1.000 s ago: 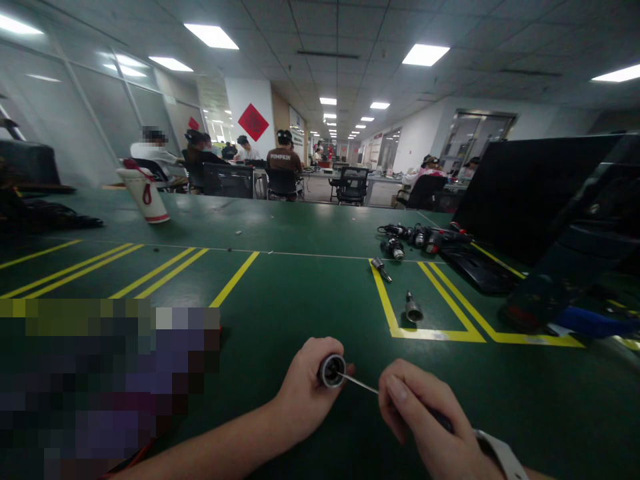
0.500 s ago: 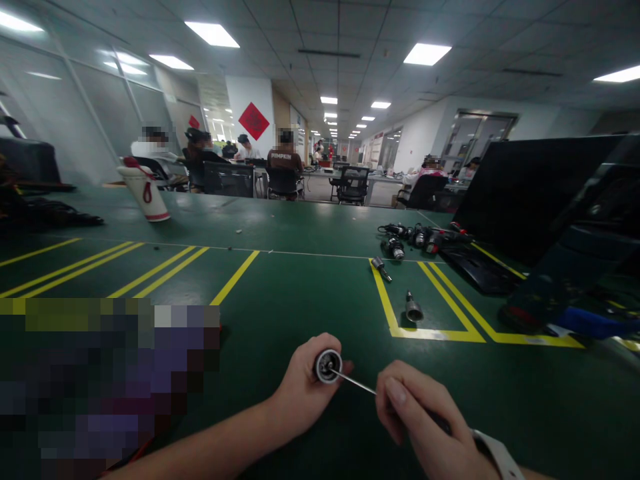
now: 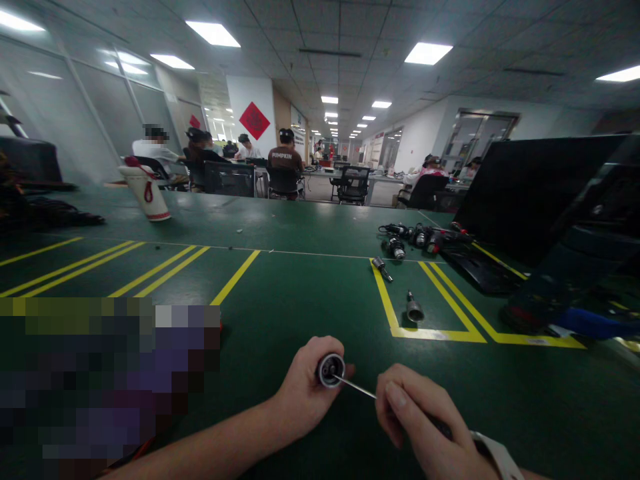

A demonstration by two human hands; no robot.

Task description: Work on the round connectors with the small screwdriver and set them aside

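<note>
My left hand (image 3: 305, 393) is wrapped round a small black cylindrical part with a silver rim (image 3: 331, 370), its open end facing me. My right hand (image 3: 425, 427) grips a thin screwdriver (image 3: 356, 387) by its dark handle. The metal shaft runs left and its tip sits in the open end of the cylinder. Both hands hover low over the green table mat (image 3: 300, 293), near its front edge. A white band shows on my right wrist.
A small metal cylinder part (image 3: 413, 309) and another small part (image 3: 383, 267) lie in a yellow-taped box. A heap of dark parts (image 3: 420, 237) lies further back by a black monitor (image 3: 540, 193). A white cup (image 3: 147, 193) stands far left. Seated people work behind.
The cylinder and my left hand rose slightly, then dipped back. The screwdriver tip stays in the cylinder's open end; the grips are unchanged.
</note>
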